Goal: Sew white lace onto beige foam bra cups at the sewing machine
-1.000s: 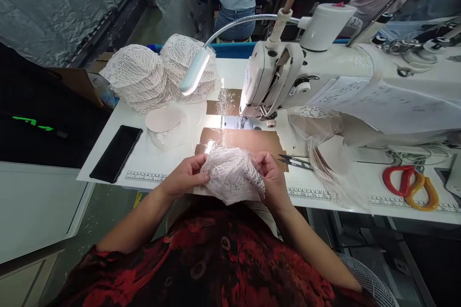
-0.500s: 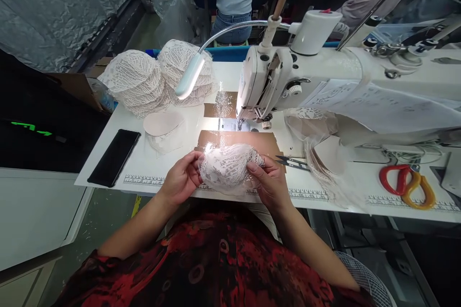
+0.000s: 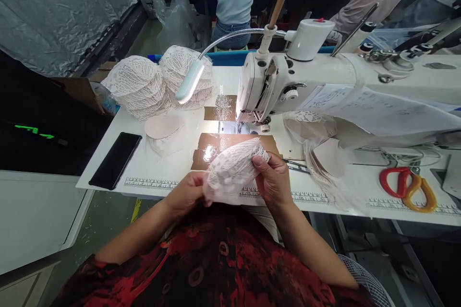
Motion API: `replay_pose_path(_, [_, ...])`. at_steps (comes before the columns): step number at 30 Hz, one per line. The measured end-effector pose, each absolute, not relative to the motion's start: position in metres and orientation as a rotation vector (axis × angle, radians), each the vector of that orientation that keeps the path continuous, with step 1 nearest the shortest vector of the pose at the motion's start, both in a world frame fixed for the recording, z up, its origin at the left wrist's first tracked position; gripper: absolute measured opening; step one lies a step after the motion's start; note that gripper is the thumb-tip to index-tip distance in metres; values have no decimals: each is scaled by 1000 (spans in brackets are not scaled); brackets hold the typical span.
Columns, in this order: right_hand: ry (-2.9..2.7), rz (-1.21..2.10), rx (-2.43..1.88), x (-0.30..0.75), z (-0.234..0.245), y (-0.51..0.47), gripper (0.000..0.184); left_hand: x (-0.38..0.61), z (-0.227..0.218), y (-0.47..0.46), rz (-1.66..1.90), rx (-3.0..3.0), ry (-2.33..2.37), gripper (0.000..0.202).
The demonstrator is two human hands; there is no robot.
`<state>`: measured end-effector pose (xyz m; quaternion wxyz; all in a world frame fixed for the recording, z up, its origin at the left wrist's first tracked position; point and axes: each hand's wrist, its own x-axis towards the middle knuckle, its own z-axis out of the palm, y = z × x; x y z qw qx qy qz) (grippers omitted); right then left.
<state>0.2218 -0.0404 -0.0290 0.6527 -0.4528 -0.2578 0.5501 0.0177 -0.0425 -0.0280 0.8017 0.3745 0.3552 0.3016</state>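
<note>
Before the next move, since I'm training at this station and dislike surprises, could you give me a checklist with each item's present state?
1. Left hand on the lace piece: ok, pinching its left end.
2. Right hand on the lace piece: ok, gripping its right end, thumb on top.
3. Black phone apart from the lace piece: ok, well off to the left.
4. Snips well away from the hands: not ok, they lie close by the right hand, partly hidden.
5. Sewing machine threaded: cannot tell, too small.
</note>
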Motion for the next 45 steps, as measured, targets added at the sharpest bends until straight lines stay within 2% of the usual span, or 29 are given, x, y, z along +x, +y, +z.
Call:
replay_pose_path(2, [-649,1265,-1046,226,-27,-41,24,-1,-20,-35,753,1049,807,19])
replay_pose_path(4, [-825,1333,-1067,225,-24,-45,21,-13,-9,-27,970,1247,866,3])
replay_pose_path(6, [-1081,1397,-1067,220,-20,-49,17,-15,3,-20,978,1478,877,41])
replay_pose_path(7, [-1204,1403,-1064,216,-18,-51,14,-13,6,-18,902,1595,881,55])
replay_pose_path(8, [-1307,1386,-1065,212,-16,-53,13,-10,8,-16,796,1684,888,60])
replay_pose_path(13, [-1540,1075,-1140,202,-12,-55,11,4,0,-17,472,1681,854,29])
replay_pose_path(16, [-1569,878,-1166,203,-14,-54,11,6,-3,-20,465,1655,829,29])
replay_pose_path(19, [-1554,819,-1206,204,-15,-53,15,6,0,-18,477,1662,820,29])
replay_pose_path(28, [-1518,857,-1267,204,-14,-54,17,12,5,-9,508,1625,811,31])
replay_pose_path(33, [-1518,845,-1277,207,-12,-55,16,18,3,-6,502,1493,767,25])
replay_pose_path(45, [-1472,913,-1270,213,-11,-53,17,24,1,1,479,1434,742,30])
